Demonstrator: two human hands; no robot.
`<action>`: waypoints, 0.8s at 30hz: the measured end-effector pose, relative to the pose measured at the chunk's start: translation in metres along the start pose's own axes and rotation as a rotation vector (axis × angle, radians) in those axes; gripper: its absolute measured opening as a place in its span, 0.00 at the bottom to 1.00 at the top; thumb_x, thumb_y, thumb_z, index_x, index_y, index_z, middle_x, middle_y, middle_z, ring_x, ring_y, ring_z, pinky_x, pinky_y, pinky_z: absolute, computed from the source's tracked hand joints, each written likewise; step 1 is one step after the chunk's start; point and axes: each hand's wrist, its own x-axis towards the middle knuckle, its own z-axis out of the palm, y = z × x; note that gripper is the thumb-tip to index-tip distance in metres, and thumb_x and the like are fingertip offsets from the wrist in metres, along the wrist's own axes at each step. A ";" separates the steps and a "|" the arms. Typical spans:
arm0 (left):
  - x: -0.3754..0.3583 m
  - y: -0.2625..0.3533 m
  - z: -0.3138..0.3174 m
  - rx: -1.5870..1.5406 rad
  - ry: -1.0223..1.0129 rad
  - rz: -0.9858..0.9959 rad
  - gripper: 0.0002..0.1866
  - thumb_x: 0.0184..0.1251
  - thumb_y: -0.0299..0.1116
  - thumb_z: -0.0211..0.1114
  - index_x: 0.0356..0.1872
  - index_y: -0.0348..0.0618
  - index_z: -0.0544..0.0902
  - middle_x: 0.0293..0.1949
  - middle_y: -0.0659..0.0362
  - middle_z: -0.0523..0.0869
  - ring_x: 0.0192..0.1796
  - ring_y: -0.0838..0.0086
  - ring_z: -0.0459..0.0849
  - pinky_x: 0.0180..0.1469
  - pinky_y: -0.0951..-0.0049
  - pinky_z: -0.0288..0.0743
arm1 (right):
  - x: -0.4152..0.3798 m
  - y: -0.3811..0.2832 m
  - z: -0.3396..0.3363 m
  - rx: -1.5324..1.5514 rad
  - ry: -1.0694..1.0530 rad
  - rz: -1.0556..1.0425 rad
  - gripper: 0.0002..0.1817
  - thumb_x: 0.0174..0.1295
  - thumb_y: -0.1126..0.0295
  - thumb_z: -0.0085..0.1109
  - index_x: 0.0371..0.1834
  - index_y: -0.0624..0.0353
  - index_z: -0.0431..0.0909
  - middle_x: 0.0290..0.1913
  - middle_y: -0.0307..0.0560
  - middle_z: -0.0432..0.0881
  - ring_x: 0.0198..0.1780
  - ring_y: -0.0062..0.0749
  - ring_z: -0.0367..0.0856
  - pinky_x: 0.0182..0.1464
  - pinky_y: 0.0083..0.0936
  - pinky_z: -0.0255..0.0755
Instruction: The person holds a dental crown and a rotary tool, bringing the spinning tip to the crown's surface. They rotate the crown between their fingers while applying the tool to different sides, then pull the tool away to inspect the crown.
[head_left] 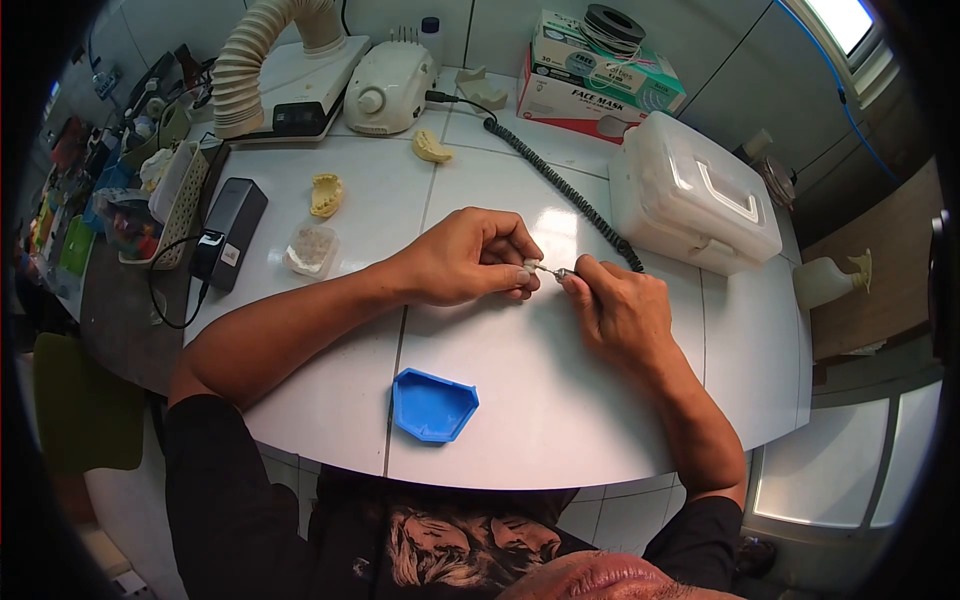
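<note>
Over the middle of the white tabletop (520,400), my left hand (465,255) pinches a small white tooth-like piece (531,265) between thumb and fingertips. My right hand (630,305) is closed around a rotary handpiece (564,274), its body mostly hidden by the fingers. The thin bur (546,268) points left and its tip meets the white piece. A black coiled cord (560,180) runs behind the right hand. Nearer my body lies a blue plastic mould tray (433,408). Left of my left hand stands a small clear box (312,250).
Two yellowish dental casts (431,147) lie farther back. Behind them are a white handpiece control unit (388,90) and a ribbed suction hose (240,75). Face mask boxes (575,105) and a white plastic case (695,195) stand right. A black power box (230,232) sits left.
</note>
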 end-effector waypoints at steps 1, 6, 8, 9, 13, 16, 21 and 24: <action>0.000 0.000 0.000 0.013 -0.001 0.000 0.10 0.83 0.22 0.68 0.57 0.29 0.81 0.49 0.47 0.93 0.54 0.67 0.95 0.59 0.70 0.92 | 0.000 -0.001 0.000 -0.003 -0.002 0.003 0.15 0.81 0.56 0.62 0.36 0.51 0.80 0.23 0.44 0.83 0.22 0.48 0.83 0.24 0.44 0.73; 0.001 0.000 0.000 0.007 -0.008 -0.001 0.10 0.83 0.22 0.68 0.57 0.29 0.81 0.50 0.47 0.92 0.55 0.67 0.95 0.59 0.69 0.92 | 0.000 0.000 0.001 -0.005 0.012 0.022 0.15 0.81 0.56 0.62 0.37 0.51 0.80 0.23 0.45 0.83 0.22 0.49 0.84 0.24 0.45 0.73; 0.001 -0.001 0.000 0.003 -0.008 0.012 0.10 0.82 0.23 0.68 0.57 0.29 0.81 0.50 0.47 0.92 0.55 0.67 0.95 0.59 0.69 0.92 | 0.000 -0.001 0.000 -0.013 -0.012 0.017 0.15 0.81 0.56 0.62 0.37 0.51 0.80 0.23 0.45 0.83 0.22 0.49 0.84 0.24 0.45 0.73; 0.001 -0.001 0.000 0.006 -0.009 0.014 0.10 0.82 0.23 0.68 0.57 0.29 0.81 0.50 0.47 0.93 0.54 0.67 0.95 0.59 0.69 0.92 | 0.000 0.000 0.000 -0.005 0.001 0.023 0.15 0.81 0.56 0.62 0.37 0.51 0.80 0.23 0.45 0.83 0.22 0.50 0.84 0.24 0.45 0.73; 0.000 0.000 -0.001 0.018 -0.012 0.019 0.10 0.82 0.23 0.68 0.57 0.29 0.81 0.49 0.47 0.93 0.54 0.67 0.95 0.59 0.69 0.91 | 0.000 0.000 -0.001 0.002 0.001 0.021 0.15 0.82 0.56 0.62 0.38 0.52 0.80 0.23 0.46 0.83 0.22 0.51 0.84 0.25 0.46 0.73; 0.000 0.000 0.000 0.020 0.003 0.015 0.11 0.82 0.23 0.68 0.57 0.29 0.82 0.49 0.48 0.94 0.53 0.68 0.95 0.60 0.69 0.90 | 0.000 0.002 0.001 0.015 0.012 0.027 0.15 0.82 0.56 0.61 0.38 0.52 0.80 0.23 0.46 0.83 0.22 0.51 0.83 0.25 0.46 0.73; 0.000 -0.002 0.000 0.050 0.043 0.052 0.12 0.78 0.23 0.73 0.56 0.30 0.83 0.48 0.49 0.94 0.53 0.70 0.95 0.61 0.70 0.89 | 0.000 0.004 0.002 0.017 0.024 0.031 0.15 0.82 0.55 0.61 0.38 0.52 0.80 0.24 0.46 0.84 0.22 0.51 0.83 0.25 0.46 0.73; -0.001 -0.003 0.002 0.143 0.082 0.075 0.13 0.76 0.24 0.75 0.56 0.31 0.84 0.48 0.51 0.94 0.52 0.73 0.95 0.61 0.72 0.88 | 0.000 0.002 0.000 0.004 0.007 0.025 0.15 0.82 0.55 0.61 0.38 0.52 0.80 0.24 0.45 0.84 0.22 0.50 0.84 0.25 0.46 0.73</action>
